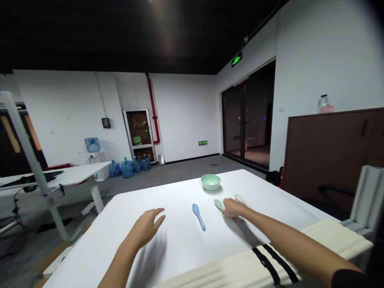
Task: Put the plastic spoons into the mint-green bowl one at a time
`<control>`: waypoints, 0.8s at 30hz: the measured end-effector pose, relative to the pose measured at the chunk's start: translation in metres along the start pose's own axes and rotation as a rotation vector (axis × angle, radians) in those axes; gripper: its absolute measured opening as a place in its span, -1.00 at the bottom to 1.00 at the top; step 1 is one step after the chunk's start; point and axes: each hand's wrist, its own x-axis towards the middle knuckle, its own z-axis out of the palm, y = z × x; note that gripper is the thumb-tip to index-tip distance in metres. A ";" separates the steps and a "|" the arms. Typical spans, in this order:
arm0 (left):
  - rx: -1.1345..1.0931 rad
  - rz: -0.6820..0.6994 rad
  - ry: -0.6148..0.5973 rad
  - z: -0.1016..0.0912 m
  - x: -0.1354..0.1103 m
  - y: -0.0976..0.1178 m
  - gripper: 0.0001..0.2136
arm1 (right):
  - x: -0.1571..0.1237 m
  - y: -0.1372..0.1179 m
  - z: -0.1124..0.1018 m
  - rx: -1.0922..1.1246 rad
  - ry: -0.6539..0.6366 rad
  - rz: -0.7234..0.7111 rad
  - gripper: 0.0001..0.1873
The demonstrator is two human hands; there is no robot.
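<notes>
On the white table (177,244), a light green spoon (218,204) lies with its bowl end toward the far side. My right hand (232,208) is closed over its handle, with the fingertips partly hidden behind the hand. A white spoon (240,199) lies just right of that hand, its handle partly covered by my forearm. Left of the green spoon, a blue spoon (198,216) rests untouched. My left hand (148,225) hovers above the table's left half, thumb and fingers apart, holding nothing. Beyond the spoons stands a mint green bowl (211,183).
A cream cloth with black stripes (240,266) runs along the table's near edge. To the left stands another white desk (90,170), with blue water bottles (127,168) on the floor behind. A brown cabinet (324,156) is at the right.
</notes>
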 end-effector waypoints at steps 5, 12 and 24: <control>-0.005 0.001 0.009 0.002 0.000 -0.002 -0.49 | -0.002 0.001 0.000 0.038 0.013 -0.013 -0.79; -0.002 -0.006 0.017 0.000 0.000 0.000 -0.48 | 0.003 0.005 -0.012 0.023 0.100 -0.023 -0.72; 0.002 -0.017 0.008 -0.001 -0.001 0.002 -0.49 | -0.007 0.044 -0.054 -0.058 0.489 -0.146 -0.34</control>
